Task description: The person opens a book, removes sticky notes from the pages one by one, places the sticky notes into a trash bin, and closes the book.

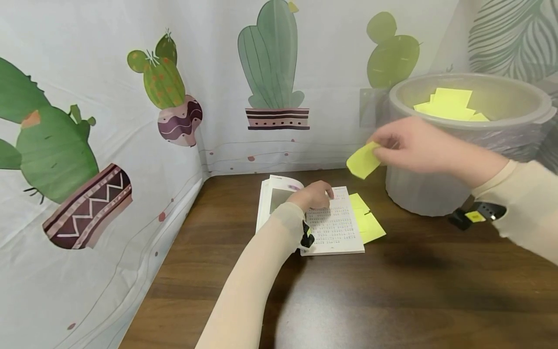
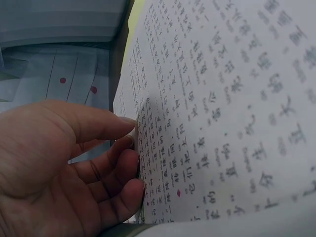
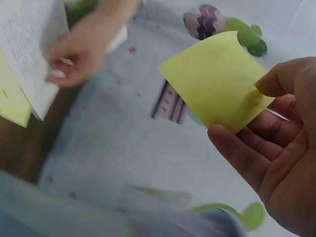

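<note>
My right hand (image 1: 418, 145) pinches a yellow sticky note (image 1: 363, 161) by one edge, held in the air before the bin. In the right wrist view the note (image 3: 215, 81) looks slightly bent, with the thumb over it and fingers behind. An open book (image 1: 333, 228) lies on the table, its right page full of printed characters. On the upper part of that page rests my left hand (image 1: 312, 196). The left wrist view shows its loosely bent fingers (image 2: 123, 197) touching the page near its edge. More yellow sticky notes (image 1: 368, 224) stick out from under the book's right side.
A grey bin (image 1: 405, 184) with a plastic liner stands at the back right, yellow notes (image 1: 451, 104) piled inside. Behind the brown wooden table (image 1: 370, 300) hangs a white curtain (image 1: 218, 63) printed with cacti. Black straps circle both wrists.
</note>
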### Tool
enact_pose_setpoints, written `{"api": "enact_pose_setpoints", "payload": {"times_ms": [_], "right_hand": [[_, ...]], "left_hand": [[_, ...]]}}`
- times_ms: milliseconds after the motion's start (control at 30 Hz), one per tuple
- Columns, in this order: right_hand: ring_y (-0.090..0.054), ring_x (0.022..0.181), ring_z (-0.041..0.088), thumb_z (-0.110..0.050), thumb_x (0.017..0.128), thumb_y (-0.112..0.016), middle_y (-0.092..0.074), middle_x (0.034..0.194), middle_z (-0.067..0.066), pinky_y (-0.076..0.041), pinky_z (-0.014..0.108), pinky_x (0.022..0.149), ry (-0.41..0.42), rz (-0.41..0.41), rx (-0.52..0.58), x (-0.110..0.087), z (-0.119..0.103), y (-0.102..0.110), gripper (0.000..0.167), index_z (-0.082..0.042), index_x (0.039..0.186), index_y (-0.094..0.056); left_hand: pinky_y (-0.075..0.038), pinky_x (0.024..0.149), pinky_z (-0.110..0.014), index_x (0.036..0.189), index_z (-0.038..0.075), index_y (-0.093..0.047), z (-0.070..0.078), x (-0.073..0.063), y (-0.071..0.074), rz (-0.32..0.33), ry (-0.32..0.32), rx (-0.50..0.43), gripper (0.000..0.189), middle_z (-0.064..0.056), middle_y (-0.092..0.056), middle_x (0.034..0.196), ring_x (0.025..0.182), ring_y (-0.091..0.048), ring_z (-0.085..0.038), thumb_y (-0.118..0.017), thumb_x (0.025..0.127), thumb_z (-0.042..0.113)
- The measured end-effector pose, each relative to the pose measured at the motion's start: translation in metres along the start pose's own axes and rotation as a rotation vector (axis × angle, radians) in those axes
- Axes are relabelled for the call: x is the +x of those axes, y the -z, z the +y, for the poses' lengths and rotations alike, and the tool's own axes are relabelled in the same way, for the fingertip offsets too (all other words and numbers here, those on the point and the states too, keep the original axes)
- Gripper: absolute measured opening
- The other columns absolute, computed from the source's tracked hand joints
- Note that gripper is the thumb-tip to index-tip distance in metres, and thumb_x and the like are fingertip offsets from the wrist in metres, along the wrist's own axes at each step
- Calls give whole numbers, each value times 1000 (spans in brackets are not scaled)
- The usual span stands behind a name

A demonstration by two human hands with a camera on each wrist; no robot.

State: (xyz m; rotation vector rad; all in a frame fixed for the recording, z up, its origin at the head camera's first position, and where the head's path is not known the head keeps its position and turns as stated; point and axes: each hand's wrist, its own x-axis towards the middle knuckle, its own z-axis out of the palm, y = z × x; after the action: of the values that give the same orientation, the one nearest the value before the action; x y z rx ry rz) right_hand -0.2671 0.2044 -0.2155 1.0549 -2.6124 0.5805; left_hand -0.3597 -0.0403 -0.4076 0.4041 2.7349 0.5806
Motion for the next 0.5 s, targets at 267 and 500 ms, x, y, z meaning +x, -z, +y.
{"api": "enact_pose_setpoints", "payload": {"times_ms": [267,500], "right_hand": [[-53,71,14,-13,92,-57,-73,84,-2,-41,27,63,-29,29,-199,24,8,58,23,-22,91,-78],[-53,75,12,-20,95,-54,-77,101,10,-38,24,63,-148,-21,-321,44,35,114,25,-14,99,-78]], "left_hand": [[-51,65,-26,117,18,-71,0,-1,3,-8,11,-21,26,-5,-60,142,101,-61,-21,-70,91,12],[-50,66,-26,117,18,-71,0,-1,4,4,10,-18,27,-6,-59,145,102,-60,-21,-70,91,12]]}}
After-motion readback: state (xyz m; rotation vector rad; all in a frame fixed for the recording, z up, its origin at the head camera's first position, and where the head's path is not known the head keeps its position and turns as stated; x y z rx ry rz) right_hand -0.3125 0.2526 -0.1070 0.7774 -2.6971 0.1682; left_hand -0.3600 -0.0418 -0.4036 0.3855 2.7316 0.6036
